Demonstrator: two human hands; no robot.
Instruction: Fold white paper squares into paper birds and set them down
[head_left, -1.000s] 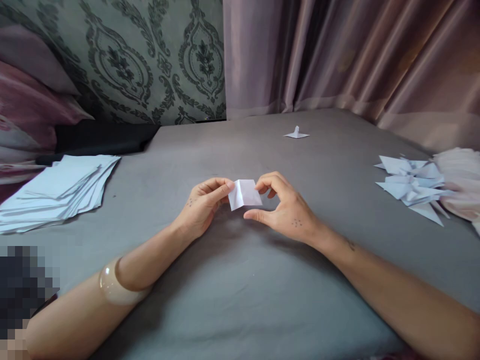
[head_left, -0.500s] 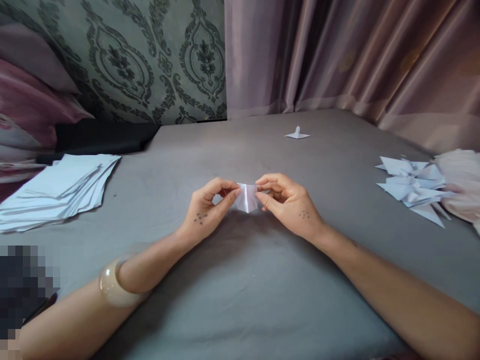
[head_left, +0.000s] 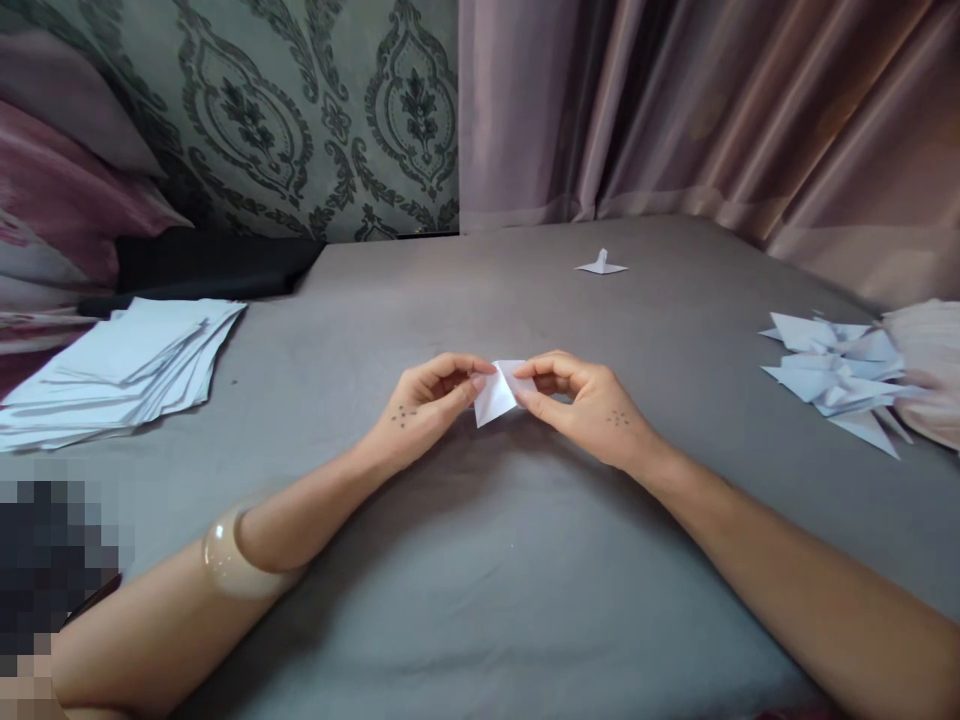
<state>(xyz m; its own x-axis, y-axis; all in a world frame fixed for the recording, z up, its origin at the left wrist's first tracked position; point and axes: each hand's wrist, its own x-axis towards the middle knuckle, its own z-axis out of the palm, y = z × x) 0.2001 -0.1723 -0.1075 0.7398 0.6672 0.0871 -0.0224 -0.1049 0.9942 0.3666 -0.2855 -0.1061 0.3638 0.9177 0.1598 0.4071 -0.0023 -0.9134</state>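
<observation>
A small folded piece of white paper (head_left: 495, 398) is held up between my two hands, a crease running down from its top edge. My left hand (head_left: 433, 402) pinches its left side between thumb and fingers. On the right side, my right hand (head_left: 585, 400) grips it the same way, fingertips at the upper right corner. The paper's back face and the fingers behind it are hidden. Both forearms reach in from the bottom corners, a pale bangle (head_left: 244, 555) around the left one.
Loose white sheets (head_left: 127, 370) lie stacked at the left, near a black cloth (head_left: 217, 265). One folded paper figure (head_left: 602, 263) sits at the back of the grey surface (head_left: 480, 600). Several folded paper pieces (head_left: 847, 365) are heaped at the right by pale fabric. A curtain (head_left: 637, 110) hangs behind.
The paper has been turned between my fingers; its crease now slants and a larger pointed flap shows at lower left. My right hand has closed in on the paper. The view shifted slightly.
</observation>
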